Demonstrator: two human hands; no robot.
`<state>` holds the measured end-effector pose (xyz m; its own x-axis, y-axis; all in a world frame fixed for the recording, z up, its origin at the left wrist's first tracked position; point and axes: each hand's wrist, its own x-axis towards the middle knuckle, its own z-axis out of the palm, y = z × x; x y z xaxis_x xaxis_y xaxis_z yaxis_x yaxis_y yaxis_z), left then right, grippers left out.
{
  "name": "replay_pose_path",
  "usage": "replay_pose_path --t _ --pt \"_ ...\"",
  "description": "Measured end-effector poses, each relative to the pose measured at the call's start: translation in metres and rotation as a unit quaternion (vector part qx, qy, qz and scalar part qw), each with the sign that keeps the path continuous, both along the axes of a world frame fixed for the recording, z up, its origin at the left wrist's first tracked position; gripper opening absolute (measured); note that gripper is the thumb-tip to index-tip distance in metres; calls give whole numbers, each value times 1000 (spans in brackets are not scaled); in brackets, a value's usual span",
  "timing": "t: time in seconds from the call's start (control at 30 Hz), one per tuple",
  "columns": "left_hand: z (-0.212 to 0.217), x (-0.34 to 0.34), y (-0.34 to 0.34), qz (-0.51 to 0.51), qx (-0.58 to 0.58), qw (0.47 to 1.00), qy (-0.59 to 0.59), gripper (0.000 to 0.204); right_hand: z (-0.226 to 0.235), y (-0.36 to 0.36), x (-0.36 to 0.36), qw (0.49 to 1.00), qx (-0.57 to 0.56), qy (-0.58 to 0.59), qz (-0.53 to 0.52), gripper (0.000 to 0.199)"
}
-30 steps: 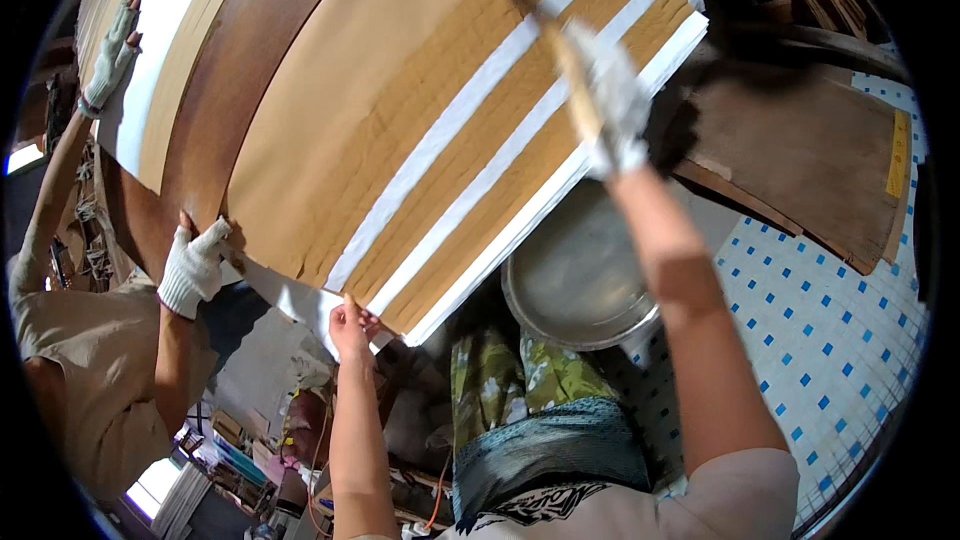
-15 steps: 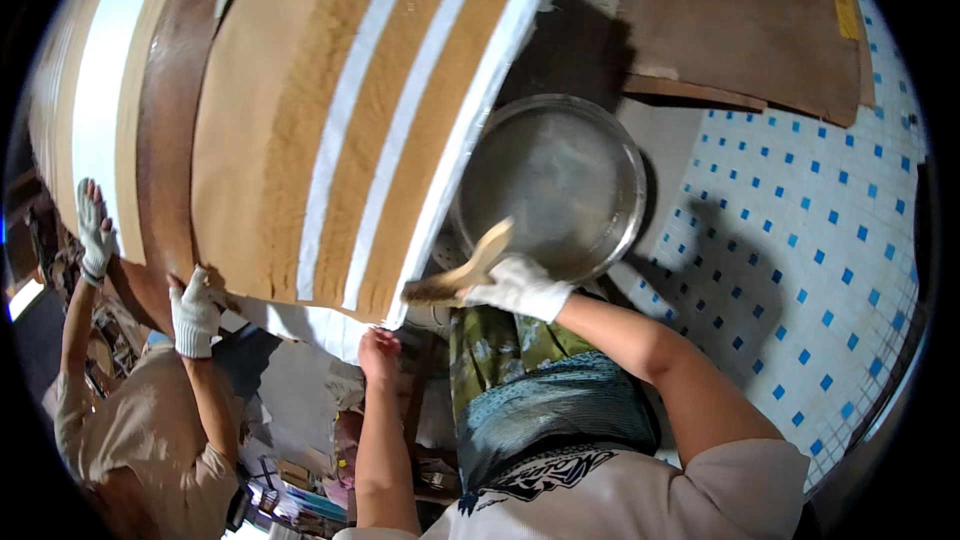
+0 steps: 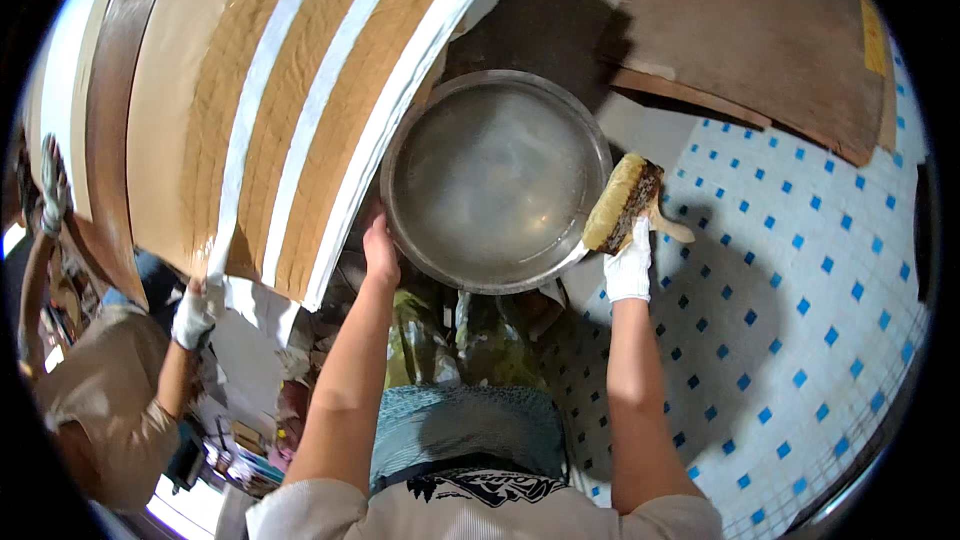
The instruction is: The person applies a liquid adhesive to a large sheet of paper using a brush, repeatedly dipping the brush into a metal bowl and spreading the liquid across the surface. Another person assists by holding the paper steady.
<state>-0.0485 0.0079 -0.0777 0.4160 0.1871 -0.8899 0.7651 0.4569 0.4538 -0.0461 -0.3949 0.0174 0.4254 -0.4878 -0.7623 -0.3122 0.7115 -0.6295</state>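
While the left hand (image 3: 380,252) sits bare against the lower left of the round metal basin (image 3: 497,287), the right hand (image 3: 628,266), in a white glove, is closed around a wide brush (image 3: 634,206). Can't tell how far the left one is curled, since its fingers partly disappear by the rim; the thumb side is what shows.

So the brush is up at the basin's right edge, with its yellowish bristles (image 3: 614,202) toward the basin and the pale handle (image 3: 677,230) poking out to the right. Can't tell if the bristles actually touch the rim. The basin's got cloudy liquid (image 3: 485,175) in it and sits just beside the right edge of a big panel (image 3: 165,135), which is tan with ripply brown bands and white strips (image 3: 322,105).

Over at the panel's lower edge, a co-worker's gloved hand (image 3: 192,318) has its fingertips by the end of the leftmost white strip. Their other gloved hand (image 3: 53,190) is open, fingers up, near the panel's far left side. Off to the upper right there's a brown board (image 3: 740,50) with a yellow strip (image 3: 873,32) along its right edge, plus white flooring (image 3: 812,240) with blue diamonds.
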Motion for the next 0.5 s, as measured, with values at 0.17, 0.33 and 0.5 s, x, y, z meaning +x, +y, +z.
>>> replay_pose_path --t 0.17,0.33,0.5 --pt "-17 31 -15 89 105 990 -9 54 -21 12 4 996 29 13 83 57" --pt "3 48 -35 -104 262 957 -70 59 -48 -12 -9 998 24 16 56 57" --pt "-13 31 -49 -68 216 971 -79 51 -29 -20 6 999 -2 17 50 57"
